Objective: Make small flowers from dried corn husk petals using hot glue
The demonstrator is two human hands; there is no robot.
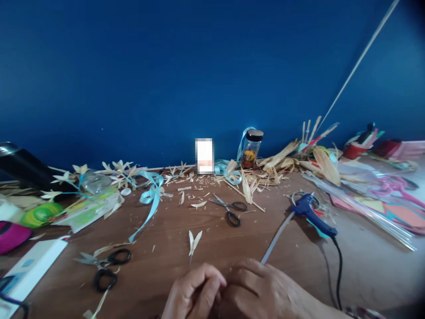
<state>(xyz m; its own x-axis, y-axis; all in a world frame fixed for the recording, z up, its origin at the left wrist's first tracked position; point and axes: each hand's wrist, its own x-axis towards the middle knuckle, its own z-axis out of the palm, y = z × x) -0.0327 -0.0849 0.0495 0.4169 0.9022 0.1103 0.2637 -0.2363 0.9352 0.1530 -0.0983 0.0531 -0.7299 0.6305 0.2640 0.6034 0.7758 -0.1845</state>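
A plain deep-blue wall (212,79) rises at twelve o'clock from the middle of the brown wooden table (229,243). A clear jar with a black lid (252,148), orange-yellow inside, stands at one o'clock. A red cup (352,152) of slender items sits at two o'clock. A green-and-yellow striped round object (41,215) lies at nine o'clock, a dark cylinder (25,170) between nine and ten.

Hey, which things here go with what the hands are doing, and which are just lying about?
Likely in use:
- pale petals by the left hand
- grey strip by the right hand

Probably just lying about:
- black bottle
- jar
- pink scissors
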